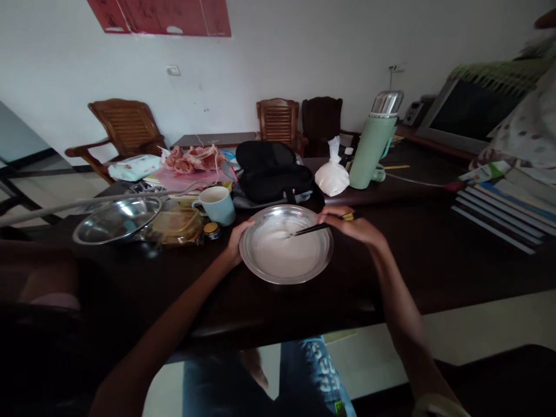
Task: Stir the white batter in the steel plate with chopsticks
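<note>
A shiny metal bowl [286,278] stands on the dark table in front of me, holding a pale, smooth batter [282,253]. My left hand [237,240] grips the bowl's left rim, thumb on top and the fingers mostly hidden beneath. In my right hand [347,225] is a pair of dark chopsticks [311,229], slanting down to the left with their tips in the batter. The fingers are wrapped round the upper ends, above the bowl's right rim. Behind the bowl sits a tied plastic bag of white powder [332,176].
A light blue mug [217,205], a small jar [212,230], a plastic food box [177,225] and a second metal bowl [117,223] stand to the left. A black bag [273,174] lies behind. Rightward are a green thermos [369,147] and stacked books [504,217].
</note>
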The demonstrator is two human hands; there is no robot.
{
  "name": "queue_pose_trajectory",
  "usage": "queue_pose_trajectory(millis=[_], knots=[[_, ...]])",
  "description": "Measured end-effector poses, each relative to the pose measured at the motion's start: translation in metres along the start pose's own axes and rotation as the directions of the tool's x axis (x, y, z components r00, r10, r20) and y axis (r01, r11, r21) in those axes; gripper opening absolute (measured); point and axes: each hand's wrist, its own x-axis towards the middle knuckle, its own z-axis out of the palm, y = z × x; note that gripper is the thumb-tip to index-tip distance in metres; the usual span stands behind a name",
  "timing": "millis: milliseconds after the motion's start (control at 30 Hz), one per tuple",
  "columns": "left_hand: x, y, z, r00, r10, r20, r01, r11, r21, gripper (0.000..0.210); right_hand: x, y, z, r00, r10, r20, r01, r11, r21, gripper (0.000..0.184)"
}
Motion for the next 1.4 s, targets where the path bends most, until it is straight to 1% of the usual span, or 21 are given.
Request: queue_pose_trajectory(millis=[33, 100, 167, 233, 333, 400, 433, 500, 600, 633, 700, 767, 800, 867, 967, 1000, 1067, 1167, 1300, 1333, 1400], knots=[[0.0, 0.0, 0.0, 1.0, -0.001, -0.006, 0.001, 1.0, 0.003, 0.021, -0.002, 0.001, -0.005, 0.999, 0.025, -0.021, -0.025, 1.0, 0.008, 0.022], [0.0, 0.0, 0.0, 1.0, -0.006, -0.026, 0.006, 1.0, 0.011, 0.021, -0.005, 0.0, -0.01, 0.999, 0.046, 0.029, -0.048, 0.995, 0.084, 0.022], [0.0, 0.001, 0.0, 0.999, -0.012, -0.039, 0.013, 1.0, 0.013, 0.022, -0.003, -0.003, -0.005, 0.991, 0.016, 0.132, -0.038, 0.985, 0.168, 0.023], [-0.001, 0.002, 0.001, 0.999, -0.02, -0.036, 0.02, 1.0, 0.011, 0.024, 0.001, -0.006, 0.006, 0.985, -0.036, 0.171, 0.006, 0.985, 0.174, 0.021], [-0.001, 0.002, 0.001, 1.0, -0.017, -0.018, 0.017, 1.0, -0.007, 0.024, 0.004, -0.002, 0.009, 0.998, -0.038, 0.054, 0.034, 0.998, 0.061, 0.02], [-0.001, 0.001, 0.001, 1.0, -0.009, -0.02, 0.009, 1.0, -0.013, 0.022, 0.001, 0.002, 0.0, 0.998, 0.019, -0.066, -0.018, 0.999, 0.029, 0.02], [0.0, 0.001, 0.001, 1.0, -0.008, -0.026, 0.008, 1.0, -0.011, 0.02, -0.001, 0.003, -0.005, 0.996, 0.046, -0.079, -0.043, 0.998, 0.045, 0.02], [0.0, 0.001, 0.001, 0.999, -0.005, -0.039, 0.005, 1.0, -0.001, 0.019, -0.004, 0.002, -0.009, 0.999, 0.05, 0.02, -0.052, 0.993, 0.107, 0.021], [0.0, 0.001, 0.001, 0.999, -0.015, -0.049, 0.016, 1.0, 0.008, 0.018, -0.001, -0.001, -0.001, 0.976, -0.047, 0.213, 0.018, 0.99, 0.136, 0.021], [0.0, 0.001, 0.001, 0.999, -0.02, -0.047, 0.02, 1.0, 0.006, 0.018, 0.0, -0.001, 0.001, 0.976, -0.065, 0.208, 0.042, 0.993, 0.112, 0.021], [-0.001, 0.002, 0.002, 0.999, -0.025, -0.04, 0.024, 1.0, -0.002, 0.019, 0.002, 0.001, 0.001, 0.995, -0.049, 0.09, 0.046, 0.998, 0.033, 0.021], [-0.001, 0.002, 0.002, 0.999, -0.024, -0.039, 0.024, 1.0, -0.006, 0.019, -0.001, 0.004, -0.007, 0.999, 0.005, -0.035, -0.005, 1.0, -0.007, 0.022], [-0.001, 0.002, 0.002, 0.999, -0.029, -0.044, 0.029, 1.0, -0.005, 0.019, -0.003, 0.005, -0.01, 0.999, 0.025, -0.047, -0.025, 1.0, 0.002, 0.023], [-0.001, 0.002, 0.002, 0.998, -0.037, -0.054, 0.037, 0.999, 0.0, 0.019, -0.005, 0.003, -0.013, 0.999, 0.028, 0.035, -0.029, 0.998, 0.051, 0.023], [-0.002, 0.003, 0.003, 0.998, -0.031, -0.057, 0.031, 1.0, 0.001, 0.019, -0.001, -0.001, -0.002, 0.983, -0.038, 0.18, 0.018, 0.994, 0.11, 0.022], [-0.003, 0.003, 0.004, 0.998, -0.032, -0.056, 0.032, 0.999, 0.0, 0.019, 0.001, -0.002, 0.002, 0.983, -0.048, 0.176, 0.03, 0.994, 0.101, 0.022], [-0.004, 0.004, 0.005, 0.998, -0.036, -0.055, 0.036, 0.999, -0.006, 0.019, 0.002, 0.0, 0.004, 0.997, -0.03, 0.077, 0.026, 0.998, 0.055, 0.021], [-0.006, 0.005, 0.008, 0.999, -0.023, -0.042, 0.022, 0.999, -0.026, 0.021, -0.001, 0.003, -0.004, 0.999, 0.027, -0.038, -0.025, 0.998, 0.051, 0.021], [-0.005, 0.005, 0.007, 0.999, -0.018, -0.04, 0.016, 0.999, -0.034, 0.023, 0.0, -0.003, -0.001, 0.983, -0.038, 0.182, 0.012, 0.99, 0.14, 0.022], [-0.005, 0.004, 0.007, 0.999, -0.025, -0.046, 0.024, 0.999, -0.029, 0.022, 0.001, -0.004, 0.002, 0.978, -0.06, 0.201, 0.033, 0.99, 0.134, 0.022], [-0.004, 0.004, 0.005, 0.998, -0.04, -0.055, 0.039, 0.999, -0.018, 0.021, 0.003, -0.003, 0.006, 0.991, -0.055, 0.12, 0.047, 0.996, 0.072, 0.021]])
